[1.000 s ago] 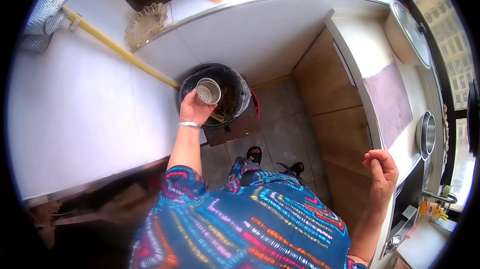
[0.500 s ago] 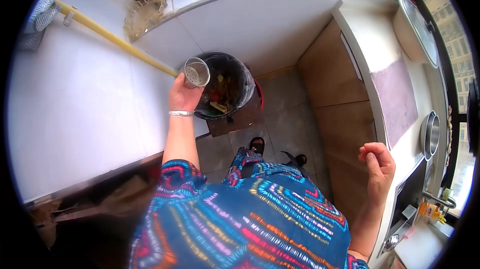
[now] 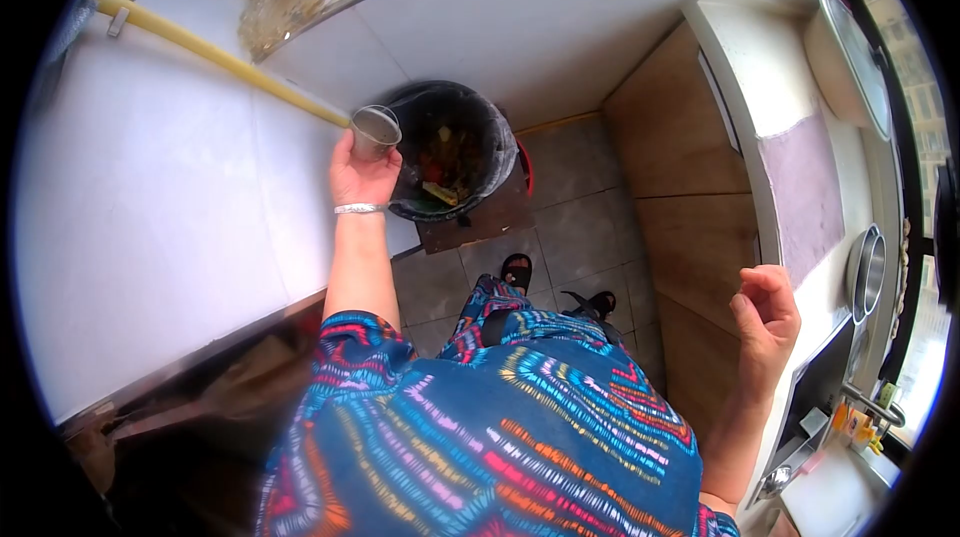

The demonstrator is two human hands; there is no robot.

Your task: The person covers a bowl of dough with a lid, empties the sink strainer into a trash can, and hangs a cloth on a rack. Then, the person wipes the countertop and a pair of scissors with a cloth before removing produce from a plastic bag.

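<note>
A small metal strainer cup (image 3: 375, 129) is held in my left hand (image 3: 364, 177), its round mouth facing up, at the left rim of a black-lined trash bin (image 3: 495, 127). Food scraps (image 3: 448, 165) lie inside the bin. My right hand (image 3: 766, 325) is raised beside the counter at the right, fingers curled in toward the thumb. Nothing shows between those fingers.
A yellow pipe (image 3: 220, 55) runs along the left wall to the bin. A glass dish (image 3: 287, 5) sits on the ledge. On the right counter (image 3: 750, 67) are a purple mat (image 3: 803, 192), metal bowls (image 3: 868, 274) and a lidded pot (image 3: 845, 62).
My left hand has moved left with the cup, from over the bin to its left rim, and the cup's holed bottom no longer shows clearly. The view has shifted a little.
</note>
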